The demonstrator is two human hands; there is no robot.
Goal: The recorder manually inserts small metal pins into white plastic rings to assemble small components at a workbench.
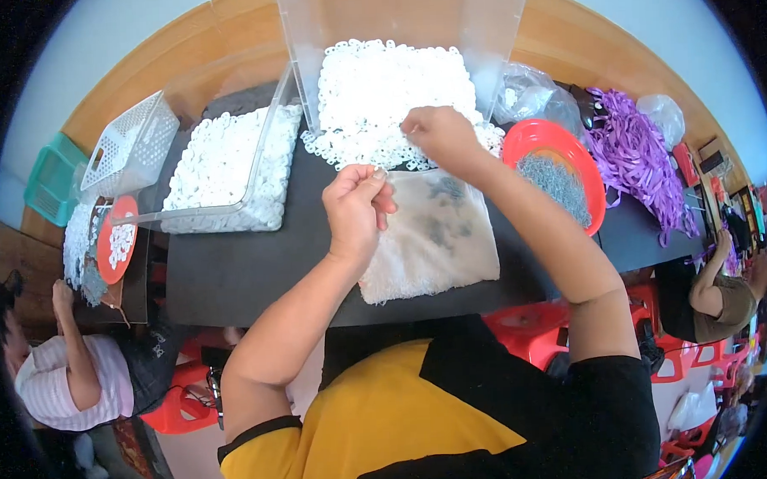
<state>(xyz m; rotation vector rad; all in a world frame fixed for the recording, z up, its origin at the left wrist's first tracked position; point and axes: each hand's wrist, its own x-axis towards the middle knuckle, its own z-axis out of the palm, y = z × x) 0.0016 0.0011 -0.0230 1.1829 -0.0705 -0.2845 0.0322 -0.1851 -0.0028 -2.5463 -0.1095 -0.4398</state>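
Observation:
My left hand (357, 208) is raised over the left edge of a stained beige cloth (426, 255), thumb and fingertips pinched together. A tiny greyish thing shows at the fingertips, too small to name. Farther forward and to the right, my right hand (442, 138) reaches to the spilled edge of a heap of small white plastic pieces with holes (395, 83). Its fingers curl downward and look closed. Whatever they pinch is hidden. The heap spills from a clear plastic bin (401, 11) onto the dark table (224, 279).
To the left stand a clear box of white pieces (229, 165), a white basket (131, 143) and a green basket (52, 179). A red bowl of small metal parts (601, 181) and purple straps (638, 155) lie right. People sit at the left (71, 377) and right (724, 304).

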